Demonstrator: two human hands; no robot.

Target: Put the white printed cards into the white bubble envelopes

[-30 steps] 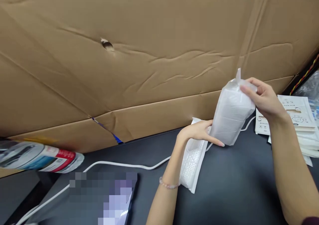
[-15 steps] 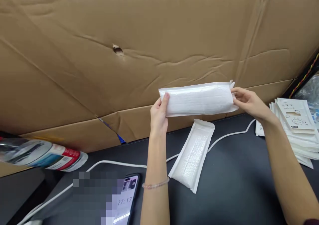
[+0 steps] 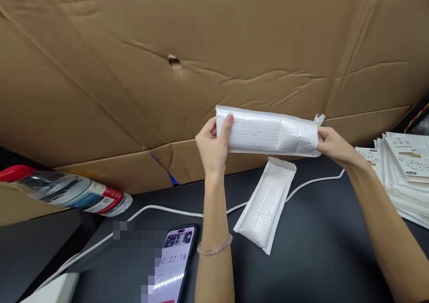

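Note:
A long white plastic packet (image 3: 268,132) is held level in the air in front of the cardboard wall. My left hand (image 3: 212,146) grips its left end, thumb on the front. My right hand (image 3: 331,145) pinches its right end, by the sealed flap. Below them a white bubble mailer (image 3: 266,203) lies flat on the black table (image 3: 318,249), apart from both hands. My left wrist wears a bead bracelet.
A large creased cardboard sheet (image 3: 134,79) stands behind the table. A stack of white printed packets (image 3: 404,173) sits at right. A phone (image 3: 176,263) lies lit at the front, a white cable (image 3: 161,211) runs across, and a plastic bottle (image 3: 67,193) lies on its side at left.
The packet stood tilted upright over the mailer a second ago; it has been turned level and raised. My left hand left the mailer and took the packet's left end.

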